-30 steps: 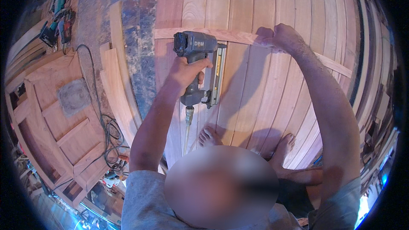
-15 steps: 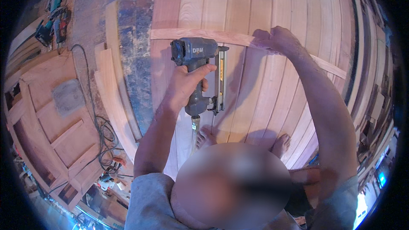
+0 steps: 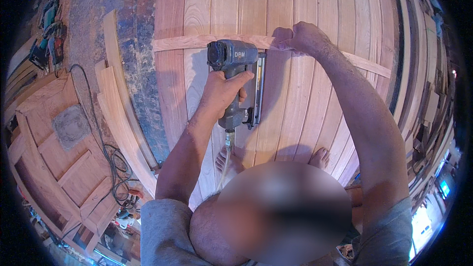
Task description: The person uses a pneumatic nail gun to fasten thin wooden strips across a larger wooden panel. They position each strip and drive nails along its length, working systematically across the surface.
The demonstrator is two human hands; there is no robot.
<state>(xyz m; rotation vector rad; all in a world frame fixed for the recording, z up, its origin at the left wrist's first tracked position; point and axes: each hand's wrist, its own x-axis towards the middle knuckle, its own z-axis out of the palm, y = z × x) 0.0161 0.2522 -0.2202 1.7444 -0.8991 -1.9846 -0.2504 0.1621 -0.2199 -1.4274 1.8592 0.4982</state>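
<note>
My left hand (image 3: 225, 92) is wrapped around the handle of a dark nail gun (image 3: 235, 52), thumb toward its magazine. An air hose (image 3: 224, 170) runs from the foot of the handle toward me. The gun's head overlaps a thin wooden strip (image 3: 182, 42) lying crosswise over a panel of long boards (image 3: 197, 0). To the right of the gun's nose, my right hand (image 3: 306, 39) is closed on the strip, fingers bent over it. Whether the nose touches the wood I cannot tell.
My bare feet (image 3: 320, 157) are on the boards. Loose planks (image 3: 116, 118) lie to the left, beyond them a panelled wooden door (image 3: 74, 167) and a coiled black cable (image 3: 117, 167). Power tools (image 3: 51, 39) sit at the far left. Stacked timber (image 3: 423, 83) lines the right side.
The view has shifted, so the boards appear farther left. The nail gun has moved right along the strip, closer to my right hand, and slightly farther from me. Both hands keep their hold.
</note>
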